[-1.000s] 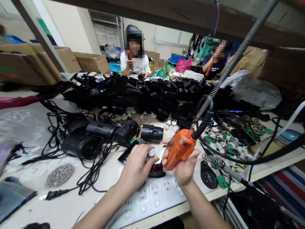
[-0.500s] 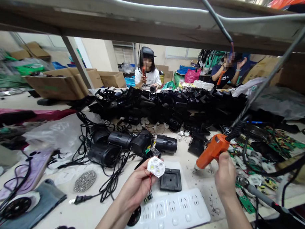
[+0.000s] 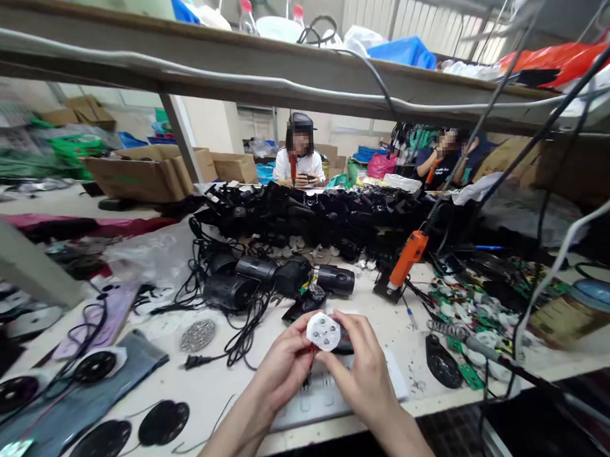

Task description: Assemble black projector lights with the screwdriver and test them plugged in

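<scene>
We're in a workshop, an electronics one by the look of it: green circuit boards (image 3: pixel 471 376) litter the table (image 3: pixel 211 395), an orange corded driver (image 3: pixel 409 259) slants up near them, black plastic housings (image 3: pixel 294 215) form a great heap, and beyond it we spot two people (image 3: pixel 311 167), each with an orange tool (image 3: pixel 293 169).

White plate (image 3: pixel 323 332) with four grey dots, orange driver (image 3: pixel 409 259), black cylinder (image 3: pixel 335 280), blue-grey cloth (image 3: pixel 134 369).

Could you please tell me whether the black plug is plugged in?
It is unplugged: the plug lies loose on the table, apart from the power strip.
</scene>
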Demonstrator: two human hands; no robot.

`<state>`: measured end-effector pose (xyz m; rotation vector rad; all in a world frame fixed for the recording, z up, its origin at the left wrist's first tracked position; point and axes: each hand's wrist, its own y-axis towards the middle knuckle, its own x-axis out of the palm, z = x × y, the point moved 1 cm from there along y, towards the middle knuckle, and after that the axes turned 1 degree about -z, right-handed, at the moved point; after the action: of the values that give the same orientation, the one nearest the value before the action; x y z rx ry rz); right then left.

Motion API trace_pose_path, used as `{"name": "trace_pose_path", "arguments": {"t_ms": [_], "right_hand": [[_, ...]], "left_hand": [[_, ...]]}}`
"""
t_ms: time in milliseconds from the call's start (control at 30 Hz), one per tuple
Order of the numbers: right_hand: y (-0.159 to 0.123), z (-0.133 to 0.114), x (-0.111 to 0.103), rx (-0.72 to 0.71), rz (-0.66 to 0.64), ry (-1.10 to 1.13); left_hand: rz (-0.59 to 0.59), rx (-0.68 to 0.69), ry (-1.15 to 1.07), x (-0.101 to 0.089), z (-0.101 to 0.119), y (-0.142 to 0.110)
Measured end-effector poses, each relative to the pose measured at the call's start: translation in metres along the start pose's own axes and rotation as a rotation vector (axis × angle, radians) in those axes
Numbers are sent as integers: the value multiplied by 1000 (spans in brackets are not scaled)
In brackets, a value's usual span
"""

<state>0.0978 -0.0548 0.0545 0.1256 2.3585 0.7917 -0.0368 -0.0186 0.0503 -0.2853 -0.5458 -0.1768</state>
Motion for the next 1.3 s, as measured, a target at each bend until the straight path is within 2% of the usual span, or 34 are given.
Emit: {"name": "trace_pose_path", "arguments": {"t_ms": [100,167,300,367,433,500,567,667,767,800,833,867,967,1000,1033,1067,1100,1200,1233,1300], "right_hand": [[-5,-3,2,-27,-42,4],[-6,5,-2,-16,-94,-33],[1,39,-17,60,-187,-134],[6,57,-21,86,-235,-155],[9,70,-22,98,-289,-163],[10,79,-19,104,-330,-161],[9,84,-14,115,-342,-156],[7,86,-11,130,-333,-136],[7,81,-21,134,-313,-111],[8,78,-28,138,-259,-108],[9,74,-37,145,-158,-110],[10,72,-47,150,11,-114],[20,70,-80,157,644,-105],[25,73,-88,164,779,-89],[32,79,-95,187,849,-71],[39,87,-99,223,854,-47],[48,97,-102,272,805,-21],[72,126,-99,399,546,55],[78,134,-97,414,480,62],[86,141,-92,410,431,26]], "left_hand": [[38,36,112,-2,4,-17],[104,81,211,-11,16,-34],[301,213,379,-51,52,-76],[443,280,634,-75,64,-95],[536,296,763,-95,68,-107],[547,290,890,-107,64,-108],[507,274,1009,-111,56,-102],[397,260,1104,-102,43,-88],[155,272,1280,-82,32,-71],[86,261,1352,-76,29,-66],[31,241,1414,-71,27,-61],[-7,214,1460,-69,25,-56],[-119,142,1533,-68,22,-43],[-154,128,1547,-71,22,-41],[-188,119,1558,-73,22,-39],[-218,118,1569,-76,22,-37],[-242,120,1580,-79,22,-37],[-278,130,1609,-85,23,-36],[-280,124,1619,-85,23,-35],[-277,103,1638,-86,23,-33]]}}
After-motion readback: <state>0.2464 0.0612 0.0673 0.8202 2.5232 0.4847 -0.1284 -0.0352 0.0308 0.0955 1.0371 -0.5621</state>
